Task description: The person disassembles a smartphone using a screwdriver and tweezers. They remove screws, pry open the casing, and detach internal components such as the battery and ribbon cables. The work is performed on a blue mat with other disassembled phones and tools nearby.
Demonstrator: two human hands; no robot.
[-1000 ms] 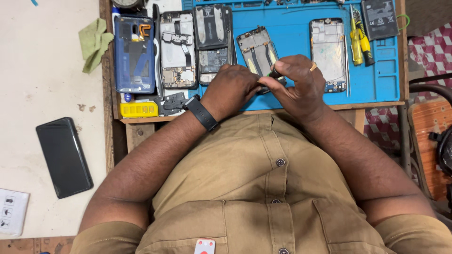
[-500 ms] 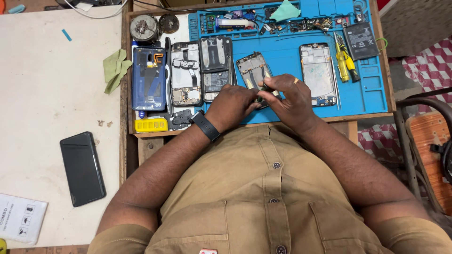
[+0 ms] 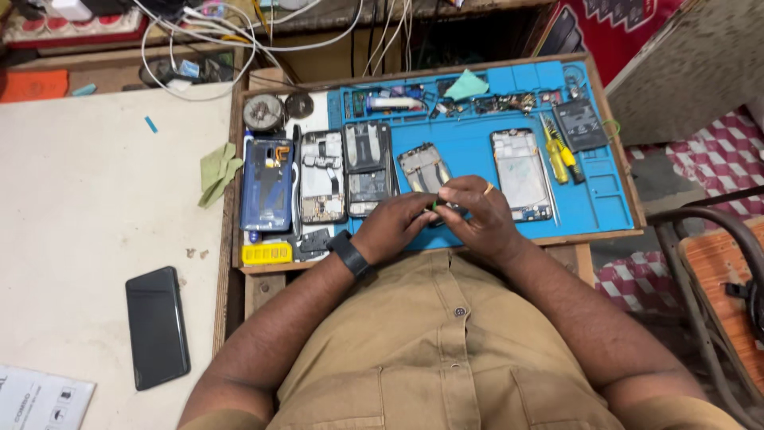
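We see blue work mat (image 3: pixel 593 191): matt, rubbery look, moulded compartments. Tray (image 3: pixel 629 187) under it: bare wood, worn edges. Table (image 3: pixel 87 207): pale, matt, slightly stained surface. Black phone (image 3: pixel 157 326): glossy glass face. Green cloth (image 3: pixel 216 173): soft, crumpled fabric. Blue phone back (image 3: pixel 267 185): shiny plastic. Phone frame (image 3: pixel 423 167) just beyond our hands: dull grey metal, bare. Yellow screwdrivers (image 3: pixel 559 155): glossy plastic handles. Wristband (image 3: pixel 351 253): matt black. Shirt (image 3: pixel 446 358): khaki woven cloth, plastic buttons. White leaflet (image 3: pixel 40 398): smooth paper.
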